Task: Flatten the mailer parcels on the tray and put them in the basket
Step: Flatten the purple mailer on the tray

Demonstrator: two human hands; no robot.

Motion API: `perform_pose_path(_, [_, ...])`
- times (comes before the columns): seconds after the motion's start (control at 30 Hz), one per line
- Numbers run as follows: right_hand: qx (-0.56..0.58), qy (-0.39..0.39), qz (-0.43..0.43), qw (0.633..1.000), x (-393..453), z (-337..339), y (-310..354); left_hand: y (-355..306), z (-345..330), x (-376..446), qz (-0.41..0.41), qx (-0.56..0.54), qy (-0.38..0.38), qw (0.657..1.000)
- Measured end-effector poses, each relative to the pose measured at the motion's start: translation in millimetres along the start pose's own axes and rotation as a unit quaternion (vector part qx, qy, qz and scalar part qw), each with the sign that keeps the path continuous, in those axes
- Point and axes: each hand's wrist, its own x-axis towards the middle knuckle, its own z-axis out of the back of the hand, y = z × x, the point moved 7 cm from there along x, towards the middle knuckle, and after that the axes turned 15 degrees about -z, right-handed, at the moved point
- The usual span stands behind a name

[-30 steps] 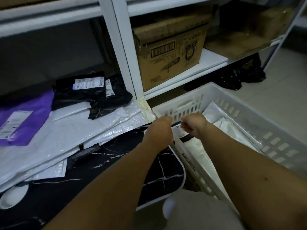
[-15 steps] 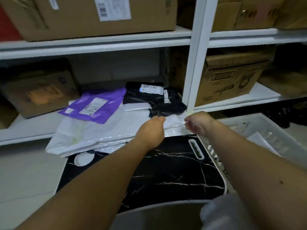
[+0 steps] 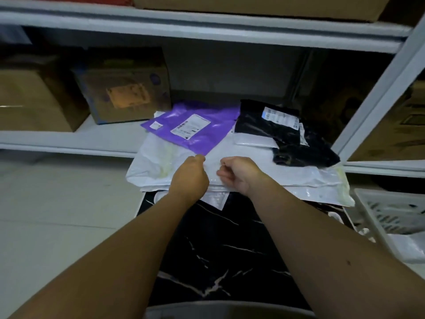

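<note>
A black marble-patterned tray point(image 3: 218, 254) lies on the floor in front of me. Its far end carries a pile of mailers: large white ones point(image 3: 287, 173), a purple one point(image 3: 207, 137) and black ones point(image 3: 289, 137) with labels. My left hand point(image 3: 189, 176) and my right hand point(image 3: 239, 174) sit side by side on the top white mailer, fingers curled. I see no mailer between the fingers. My left fingertips are close to the purple mailer's near corner. The white slotted basket point(image 3: 391, 212) stands at the right edge, a white mailer point(image 3: 409, 247) inside it.
A white metal shelf rack runs behind the pile, its upright point(image 3: 377, 95) at the right. Cardboard boxes point(image 3: 124, 88) stand on the low shelf at the left, more boxes above and right. Pale floor tiles point(image 3: 57, 215) lie left of the tray.
My view swung left from the basket to the pile. Both hands left the basket's rim and moved left onto the middle of the white mailers.
</note>
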Motion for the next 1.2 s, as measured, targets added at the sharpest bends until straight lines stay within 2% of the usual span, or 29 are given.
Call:
perform_pose_path(0.17, [0.122,0.036,-0.031,0.991,20.6,-37.9,7.9,29.7,11.7,4.0,0.053,-0.03,-0.048,0.997])
perform_pose_path(0.37, [0.209,0.047,-0.051,0.976,35.6,-63.3,21.2,43.3,11.8,0.6,0.075,-0.053,-0.048,0.995])
perform_pose_path(0.7, [0.146,-0.017,-0.039,0.988,26.8,-54.9,18.9,34.4,17.4,2.2,0.073,-0.06,-0.064,0.993])
perform_pose_path(1.03, [0.121,0.027,-0.029,0.992,-51.4,-16.4,-24.0,-1.3,35.0,-58.1,0.044,-0.058,-0.076,0.994])
perform_pose_path(1.2, [0.034,-0.052,0.0,0.998,-99.8,23.6,-48.9,-7.2,29.9,-98.5,0.054,-0.07,-0.04,0.995])
